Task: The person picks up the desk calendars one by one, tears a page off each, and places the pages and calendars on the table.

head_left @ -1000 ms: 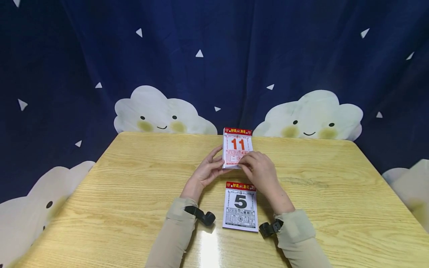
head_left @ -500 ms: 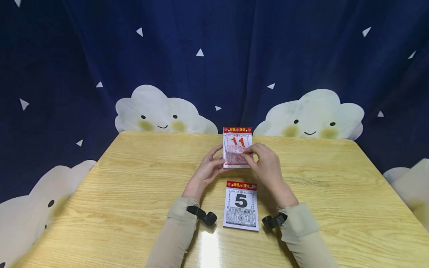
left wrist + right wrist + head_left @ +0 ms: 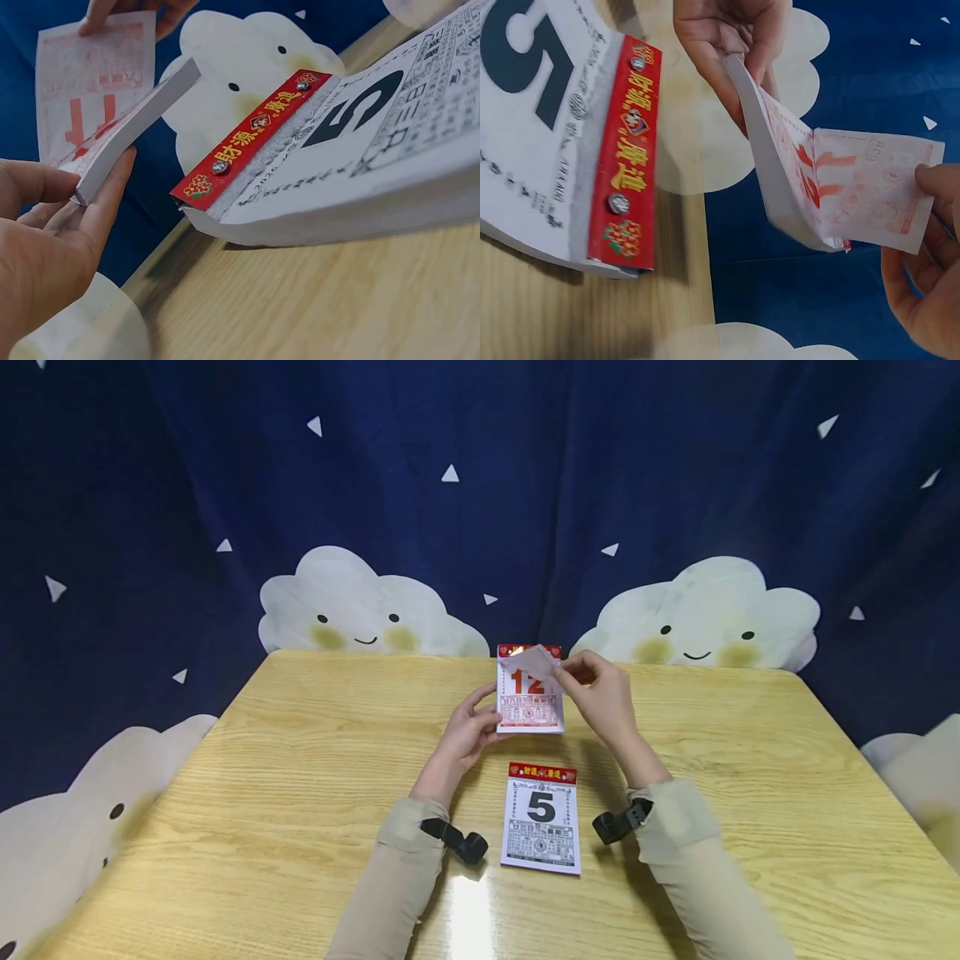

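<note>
A thick tear-off calendar (image 3: 529, 714) with a red header is held up over the far side of the table, a red 12 on its face. My left hand (image 3: 467, 735) grips it by its left side and lower edge, thumb in front and fingers behind. Between right thumb and fingers, my right hand (image 3: 606, 697) pinches the calendar page (image 3: 889, 191), lifted up and back over the header. Its red 11 shows through from behind in the right wrist view. Whether the page's top edge is still fully attached, I cannot tell.
A second calendar (image 3: 540, 843), showing a black 5, lies flat on the wooden table (image 3: 300, 793) between my forearms. Behind the table's far edge hangs a dark blue curtain (image 3: 480, 510) with cloud and triangle prints.
My right hand has raised the 11 page from its lower edge up and back, uncovering the 12 beneath. The left hand keeps its grip and the calendar stays about where it was.
</note>
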A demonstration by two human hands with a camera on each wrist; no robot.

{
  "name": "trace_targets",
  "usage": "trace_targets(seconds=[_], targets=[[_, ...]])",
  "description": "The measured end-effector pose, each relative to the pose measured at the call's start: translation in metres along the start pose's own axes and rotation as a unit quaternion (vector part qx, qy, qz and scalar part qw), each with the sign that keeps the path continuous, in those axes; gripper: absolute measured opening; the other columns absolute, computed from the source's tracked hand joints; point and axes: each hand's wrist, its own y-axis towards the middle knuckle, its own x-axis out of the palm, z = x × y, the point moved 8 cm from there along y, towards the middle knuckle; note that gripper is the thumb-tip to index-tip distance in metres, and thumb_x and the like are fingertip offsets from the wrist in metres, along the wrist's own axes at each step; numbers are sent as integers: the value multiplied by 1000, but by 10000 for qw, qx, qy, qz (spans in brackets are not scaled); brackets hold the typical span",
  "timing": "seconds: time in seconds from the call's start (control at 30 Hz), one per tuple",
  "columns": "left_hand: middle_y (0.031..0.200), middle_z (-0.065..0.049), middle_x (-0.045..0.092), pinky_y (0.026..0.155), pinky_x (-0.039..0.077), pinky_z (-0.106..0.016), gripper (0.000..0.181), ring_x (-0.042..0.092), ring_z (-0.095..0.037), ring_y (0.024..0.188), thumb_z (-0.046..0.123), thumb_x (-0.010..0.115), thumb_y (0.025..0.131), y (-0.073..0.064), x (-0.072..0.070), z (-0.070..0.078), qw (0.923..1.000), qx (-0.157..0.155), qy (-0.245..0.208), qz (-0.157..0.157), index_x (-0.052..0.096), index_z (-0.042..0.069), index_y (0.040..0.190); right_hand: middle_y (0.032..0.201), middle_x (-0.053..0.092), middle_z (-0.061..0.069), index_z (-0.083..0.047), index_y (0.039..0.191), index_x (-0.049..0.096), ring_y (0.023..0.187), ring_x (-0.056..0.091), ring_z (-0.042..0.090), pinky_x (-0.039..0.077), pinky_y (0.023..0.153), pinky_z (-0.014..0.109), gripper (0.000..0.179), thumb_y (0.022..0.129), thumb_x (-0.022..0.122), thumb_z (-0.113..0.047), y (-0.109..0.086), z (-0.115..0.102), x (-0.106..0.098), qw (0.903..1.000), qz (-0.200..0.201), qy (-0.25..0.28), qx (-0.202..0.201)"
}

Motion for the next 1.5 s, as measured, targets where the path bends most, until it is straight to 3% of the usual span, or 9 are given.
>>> trace_targets(seconds=[0.23,0.5,0.67,0.93,1.13,1.5], targets=[[101,-17,65,64,56,-26,57,66,-14,69,-16,41,81,1,2,3,9992,93,-376,21,38,3,135,77,64,10,-2,82,65,65,53,5,43,56,12,16,80,67,-18,10,14,-2,9977,-160,266,598],[112,-25,60,65,56,-26,58,66,-14,69,-16,42,81,1,4,3,9989,45,-460,104,39,4,136,71,55,-5,4,84,63,67,50,4,42,55,14,16,81,63,-12,15,33,-3,9879,-65,746,1358],[118,-28,54,66,56,-27,60,65,-12,69,-16,42,81,1,5,5,9998,133,-170,-22,37,6,137,68,53,-10,4,85,61,64,49,2,41,52,13,16,80,61,-11,18,33,-2,9881,-191,737,1338],[116,-28,56,67,56,-30,60,64,-13,70,-16,42,82,-1,5,6,9994,268,212,-111,38,7,137,77,58,2,1,97,65,66,49,5,40,57,13,22,77,59,-9,25,31,0,9905,-552,317,1216],[122,-31,51,67,56,-28,60,63,-12,70,-15,42,82,-2,6,7,9991,267,271,-172,37,5,137,81,61,8,-1,92,67,69,50,8,41,57,15,21,82,64,-19,28,28,-1,9909,-717,132,1130],[118,-28,55,68,56,-29,60,65,-13,70,-16,42,81,-3,7,9,9995,188,-91,-236,38,6,136,66,52,-10,1,84,63,63,45,7,38,51,16,17,79,63,-16,35,29,-10,9882,-472,393,1402]])
